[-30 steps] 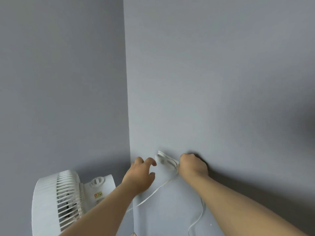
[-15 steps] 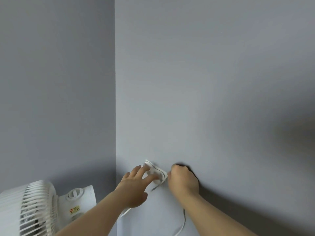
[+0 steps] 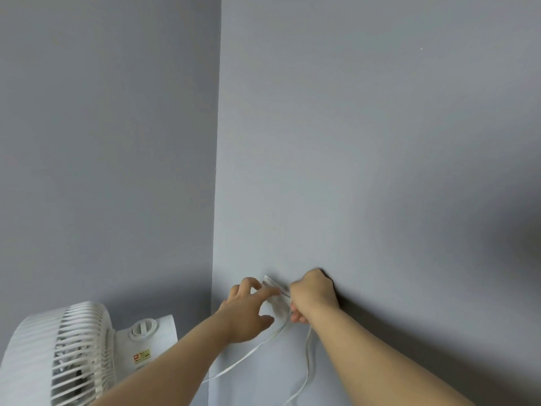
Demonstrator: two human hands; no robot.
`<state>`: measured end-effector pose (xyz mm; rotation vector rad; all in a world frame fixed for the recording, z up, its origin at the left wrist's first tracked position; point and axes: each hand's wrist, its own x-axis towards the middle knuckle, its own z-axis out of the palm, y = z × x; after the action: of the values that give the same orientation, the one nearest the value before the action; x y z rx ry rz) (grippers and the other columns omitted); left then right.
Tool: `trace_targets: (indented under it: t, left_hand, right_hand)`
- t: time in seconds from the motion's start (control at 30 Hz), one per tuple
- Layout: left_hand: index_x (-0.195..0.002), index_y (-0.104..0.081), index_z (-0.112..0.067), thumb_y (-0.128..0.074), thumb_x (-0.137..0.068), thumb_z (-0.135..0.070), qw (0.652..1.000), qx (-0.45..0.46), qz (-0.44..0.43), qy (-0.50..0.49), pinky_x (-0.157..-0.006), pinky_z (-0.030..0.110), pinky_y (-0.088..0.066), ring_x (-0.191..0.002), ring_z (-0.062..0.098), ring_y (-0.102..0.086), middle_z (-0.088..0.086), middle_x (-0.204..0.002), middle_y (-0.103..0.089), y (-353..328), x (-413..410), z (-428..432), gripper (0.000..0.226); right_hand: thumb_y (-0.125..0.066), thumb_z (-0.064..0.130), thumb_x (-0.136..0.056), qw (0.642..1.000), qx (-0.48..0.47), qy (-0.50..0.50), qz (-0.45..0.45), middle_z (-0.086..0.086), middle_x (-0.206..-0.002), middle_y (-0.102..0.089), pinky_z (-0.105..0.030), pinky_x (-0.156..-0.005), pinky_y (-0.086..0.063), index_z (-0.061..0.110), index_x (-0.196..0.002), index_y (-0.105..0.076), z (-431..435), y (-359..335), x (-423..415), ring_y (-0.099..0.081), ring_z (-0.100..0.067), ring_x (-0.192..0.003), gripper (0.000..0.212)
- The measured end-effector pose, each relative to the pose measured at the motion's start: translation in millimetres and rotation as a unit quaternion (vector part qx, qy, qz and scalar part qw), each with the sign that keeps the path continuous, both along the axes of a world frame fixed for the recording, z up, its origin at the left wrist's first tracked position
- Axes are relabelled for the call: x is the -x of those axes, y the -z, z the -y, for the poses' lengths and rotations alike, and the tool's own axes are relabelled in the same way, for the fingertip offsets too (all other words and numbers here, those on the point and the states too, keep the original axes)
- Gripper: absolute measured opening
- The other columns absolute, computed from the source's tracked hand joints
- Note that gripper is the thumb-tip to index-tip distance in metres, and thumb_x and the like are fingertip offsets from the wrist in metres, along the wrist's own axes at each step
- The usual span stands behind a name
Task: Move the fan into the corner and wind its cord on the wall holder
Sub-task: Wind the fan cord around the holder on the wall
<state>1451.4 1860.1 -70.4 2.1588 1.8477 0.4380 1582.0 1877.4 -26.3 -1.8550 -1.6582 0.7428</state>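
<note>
The white fan (image 3: 73,353) stands at the lower left, close to the corner of the two grey walls. A small white wall holder (image 3: 275,291) is fixed low on the right-hand wall. My left hand (image 3: 248,312) reaches to it with straight fingers, the forefinger lying across the holder. My right hand (image 3: 311,297) is curled against the wall just right of the holder and pinches the white cord (image 3: 307,353). One strand runs from the holder down left toward the fan, another hangs down from my right hand.
The wall corner (image 3: 216,200) runs vertically just left of the holder. Both grey walls are bare above my hands. My forearms cross the lower part of the view and hide the fan's base.
My right hand has shifted down beside the holder with the cord, and a longer strand now shows below it. My left forefinger has stayed on the holder. The view has shifted slightly.
</note>
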Motion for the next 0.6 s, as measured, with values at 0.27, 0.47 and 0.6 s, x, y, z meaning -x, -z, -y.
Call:
trace_targets:
  t: [0.27, 0.47, 0.6]
  left_hand:
    - [-0.142, -0.017, -0.049, -0.046, -0.093, -0.025, 0.997, 0.049, -0.044, 0.04, -0.11, 0.036, -0.031, -0.133, 0.025, -0.024, 0.001, -0.143, -0.022, -1.6, 4.8, 5.7, 0.062]
    - [-0.136, -0.032, -0.042, -0.043, -0.09, -0.018, 0.99, -0.001, -0.136, 0.045, -0.105, 0.036, -0.033, -0.134, 0.022, -0.029, -0.007, -0.147, -0.03, 1.2, -5.5, 3.7, 0.053]
    - [-0.138, -0.036, -0.037, -0.045, -0.09, -0.016, 0.995, 0.043, -0.068, 0.061, -0.112, 0.036, -0.029, -0.138, 0.021, -0.027, -0.008, -0.149, -0.033, -3.7, 1.0, 0.7, 0.053]
  right_hand:
    - [-0.046, 0.01, -0.093, 0.978, -0.063, -0.026, 0.196, -0.013, -0.116, -0.068, -0.032, -0.079, -0.053, 0.002, -0.11, -0.06, 8.6, 2.1, -7.6, -0.069, -0.031, -0.103, 0.024]
    - [-0.04, 0.006, -0.094, 0.976, -0.072, -0.029, 0.206, -0.014, -0.113, -0.069, -0.032, -0.078, -0.053, 0.009, -0.091, -0.054, 5.8, 6.7, -10.1, -0.069, -0.031, -0.1, 0.014]
    - [-0.041, 0.012, -0.094, 0.996, -0.055, -0.007, 0.063, -0.015, -0.089, -0.072, -0.037, -0.075, -0.061, 0.007, -0.079, -0.048, -8.3, 14.9, -7.0, -0.072, -0.03, -0.075, 0.016]
